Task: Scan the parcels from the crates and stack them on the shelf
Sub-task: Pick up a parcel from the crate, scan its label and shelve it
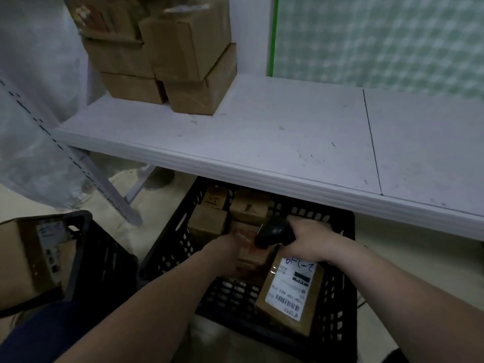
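Roughly partway. Stacked cardboard parcels (pixel 183 48) on white shelf (pixel 262 142), upper left. Black crate (pixel 167 252), lower centre: several parcels left, labelled parcel (pixel 290 292) leaning at right. Second crate (pixel 104 260), lower left: more. Right hand (pixel 309 239) grips handheld scanner (pixel 275 233). Left hand (pixel 225 247) on taped parcel (pixel 251 255); grip unclear.

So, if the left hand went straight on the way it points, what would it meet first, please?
Probably the parcel under the scanner in the crate; the left hand looks right against it, though blur hides contact.
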Motion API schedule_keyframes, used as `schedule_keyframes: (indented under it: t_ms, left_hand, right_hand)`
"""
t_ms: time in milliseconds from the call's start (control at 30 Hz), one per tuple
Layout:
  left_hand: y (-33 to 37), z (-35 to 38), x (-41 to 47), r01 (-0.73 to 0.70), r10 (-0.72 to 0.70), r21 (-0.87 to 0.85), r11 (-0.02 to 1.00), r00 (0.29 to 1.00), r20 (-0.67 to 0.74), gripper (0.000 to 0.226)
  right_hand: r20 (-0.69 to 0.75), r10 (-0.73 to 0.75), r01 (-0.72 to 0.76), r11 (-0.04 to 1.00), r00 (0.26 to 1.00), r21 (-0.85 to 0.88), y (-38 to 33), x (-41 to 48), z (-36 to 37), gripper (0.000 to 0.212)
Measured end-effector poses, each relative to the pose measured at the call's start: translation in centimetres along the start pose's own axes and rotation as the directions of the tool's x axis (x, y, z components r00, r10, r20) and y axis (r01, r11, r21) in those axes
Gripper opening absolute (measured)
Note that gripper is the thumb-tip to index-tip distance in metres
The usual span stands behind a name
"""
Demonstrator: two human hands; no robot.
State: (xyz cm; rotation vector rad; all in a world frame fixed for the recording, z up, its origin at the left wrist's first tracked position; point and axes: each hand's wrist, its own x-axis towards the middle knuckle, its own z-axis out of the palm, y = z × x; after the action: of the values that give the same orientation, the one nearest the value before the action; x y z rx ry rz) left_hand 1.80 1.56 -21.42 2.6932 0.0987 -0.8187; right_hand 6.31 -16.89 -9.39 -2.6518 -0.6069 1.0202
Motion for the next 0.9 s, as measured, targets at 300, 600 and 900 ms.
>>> schedule_keyframes:
  t_ms: [300,600,900]
  left_hand:
    - [0.4,3.8,5.2,0.025,-0.025,0.160,0.987,1.000,-0.007,0.093]
    - [0.8,4.2,4.9,0.152,-0.135,0.337,0.929,0.988,-0.072,0.103]
    - [0.8,4.9,3.6,0.166,-0.100,0.538,0.827,0.984,-0.149,0.122]
  right_hand:
    - [0.031,0.121,-0.121,0.993,0.992,-0.007,2.3,2.8,1.3,0.029]
    - [0.058,0.168,-0.170,0.985,0.984,0.034,3.7,3.1,1.8,0.052]
    - [0.049,0.138,-0.140,0.989,0.989,0.055,3.2,2.7,1.6,0.034]
